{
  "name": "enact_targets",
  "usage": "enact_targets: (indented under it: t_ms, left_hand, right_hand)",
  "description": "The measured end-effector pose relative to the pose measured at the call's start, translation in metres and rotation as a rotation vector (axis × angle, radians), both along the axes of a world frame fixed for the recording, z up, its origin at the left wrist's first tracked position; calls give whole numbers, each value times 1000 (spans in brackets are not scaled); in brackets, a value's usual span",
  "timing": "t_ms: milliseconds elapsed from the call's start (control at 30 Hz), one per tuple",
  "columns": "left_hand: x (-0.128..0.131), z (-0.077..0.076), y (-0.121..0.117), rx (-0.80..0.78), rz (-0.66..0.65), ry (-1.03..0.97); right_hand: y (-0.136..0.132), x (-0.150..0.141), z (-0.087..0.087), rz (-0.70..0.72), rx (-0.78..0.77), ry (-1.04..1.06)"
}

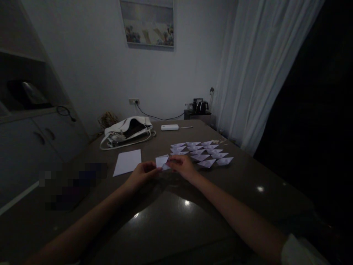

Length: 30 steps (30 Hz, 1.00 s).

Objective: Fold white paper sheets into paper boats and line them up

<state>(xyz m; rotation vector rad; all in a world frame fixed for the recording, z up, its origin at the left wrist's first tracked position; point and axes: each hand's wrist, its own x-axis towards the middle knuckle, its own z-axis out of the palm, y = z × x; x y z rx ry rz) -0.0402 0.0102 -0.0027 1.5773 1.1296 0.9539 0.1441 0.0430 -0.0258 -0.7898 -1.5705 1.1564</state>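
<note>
A small folded piece of white paper [162, 162] is held up over the table between both hands. My left hand [143, 172] pinches its lower left edge between thumb and fingers. On the other side my right hand [182, 165] grips the right edge, its fingertips covering part of the folds. Just beyond and to the right stand several white folded paper boats [200, 157], set in rows. To the left of my left hand lies a stack of white paper sheets [127, 162], flat on the table.
The dark glossy table [176, 221] reaches toward the wall. A white handbag [128, 129] lies at the back left, with a white power bank [170, 127] and short cable right of it. Small scraps [217, 141] lie behind the boats. A black kettle [202, 106] stands beyond the table.
</note>
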Motion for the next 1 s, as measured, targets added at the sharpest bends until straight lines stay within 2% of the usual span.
enact_targets:
  t_ms: [67,133,267,367,433,733,1000]
  left_hand:
    - [0,-3,-1,41,-28,36]
    - [-1,-4,-2,150,13,120]
    - [-3,-2,-5,507,123,288]
    - [-4,3,-8,754,114,425]
    - [-4,5,-9,839,88,501]
    - [-7,0,-9,881,104,555]
    - [1,-2,-11,734,139,451]
  right_hand:
    - [1,0,-2,4,4,-14]
    - [1,0,-3,23,-2,-23]
    - [-1,-1,-5,59,-22,-33]
    - [-3,-2,-4,81,-41,-34]
    - [-4,-2,-3,85,-54,-42]
    - [-10,-3,2,42,-21,-73]
    - [-9,-7,-1,-104,67,-156]
